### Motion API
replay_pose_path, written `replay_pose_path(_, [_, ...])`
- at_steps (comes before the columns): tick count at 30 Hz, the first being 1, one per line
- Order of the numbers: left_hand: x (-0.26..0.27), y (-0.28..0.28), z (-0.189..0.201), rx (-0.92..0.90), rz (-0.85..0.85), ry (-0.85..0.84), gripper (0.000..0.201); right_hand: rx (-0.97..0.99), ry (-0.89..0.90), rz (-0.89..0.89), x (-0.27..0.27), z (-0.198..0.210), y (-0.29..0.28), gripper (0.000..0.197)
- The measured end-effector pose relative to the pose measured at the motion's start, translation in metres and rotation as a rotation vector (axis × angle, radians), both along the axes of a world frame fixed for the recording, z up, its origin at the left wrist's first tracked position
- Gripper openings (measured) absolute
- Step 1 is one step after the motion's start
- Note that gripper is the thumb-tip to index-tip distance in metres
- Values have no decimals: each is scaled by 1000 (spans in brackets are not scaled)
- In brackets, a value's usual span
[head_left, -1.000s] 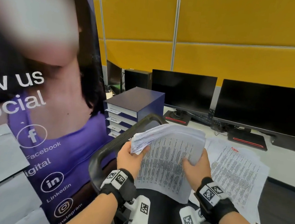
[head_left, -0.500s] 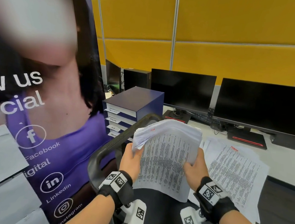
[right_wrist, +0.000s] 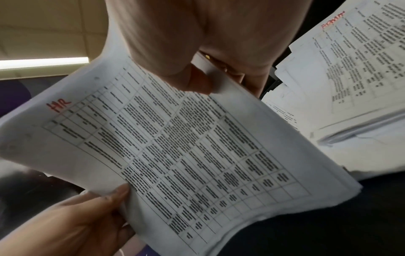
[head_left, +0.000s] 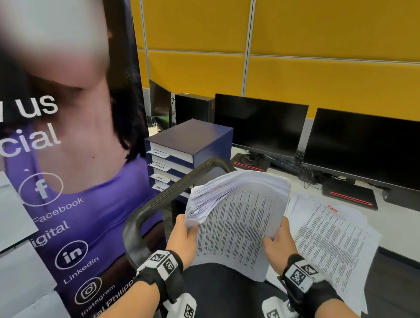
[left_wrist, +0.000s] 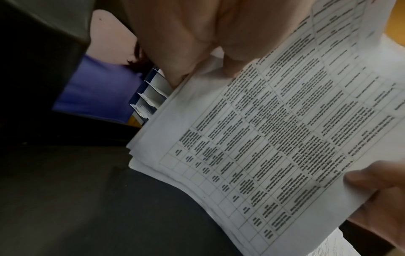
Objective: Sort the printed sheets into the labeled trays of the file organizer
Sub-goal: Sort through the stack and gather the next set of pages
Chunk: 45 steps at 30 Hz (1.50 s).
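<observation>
Thick stack, both hands, organizer off to my left.

File organizer [head_left: 191,154] sits ahead-left on desk w/ tray mouths facing me; stack of sheets [head_left: 239,214] stands long-axis upright; left hand [head_left: 185,237] nearer, curled on its left edge, right hand [head_left: 279,242] pinching "HR" page.

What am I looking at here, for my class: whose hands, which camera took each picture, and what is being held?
A person wears three cameras: one on the head, one on each wrist. In the head view, the left hand and right hand grip a thick stack of printed sheets. The right wrist view shows red handwriting, "HR", on the top sheet. More sheets lie on the white desk. The blue file organizer with labeled trays stands beside two dark monitors.
</observation>
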<state>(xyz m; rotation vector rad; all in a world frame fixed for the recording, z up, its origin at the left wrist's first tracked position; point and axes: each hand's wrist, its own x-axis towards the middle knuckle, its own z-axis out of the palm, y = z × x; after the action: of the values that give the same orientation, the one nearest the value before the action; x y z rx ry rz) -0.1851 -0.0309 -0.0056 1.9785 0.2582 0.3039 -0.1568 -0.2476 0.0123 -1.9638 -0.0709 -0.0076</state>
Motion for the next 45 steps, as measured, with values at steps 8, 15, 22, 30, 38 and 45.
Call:
replay_pose_path(8, [4, 7, 10, 163, 8, 72, 9, -122, 38, -56, -2, -17, -1, 44])
replay_pose_path(15, [17, 34, 39, 205, -57, 90, 28, -73, -21, 19, 14, 12, 8, 40])
replay_pose_path(22, [17, 52, 59, 135, -60, 6, 32, -29, -43, 39, 29, 33, 20, 43])
replay_pose_path(30, [-1, 34, 22, 168, -16, 29, 33, -13, -25, 23, -1, 10, 21, 44])
replay_pose_path(38, [-7, 24, -8, 217, -38, 194, 37, -44, 19, 36, -7, -12, 17, 52])
replay_pose_path(45, [-7, 34, -2, 307, -61, 287, 49, -66, -3, -16, -5, -10, 18, 44])
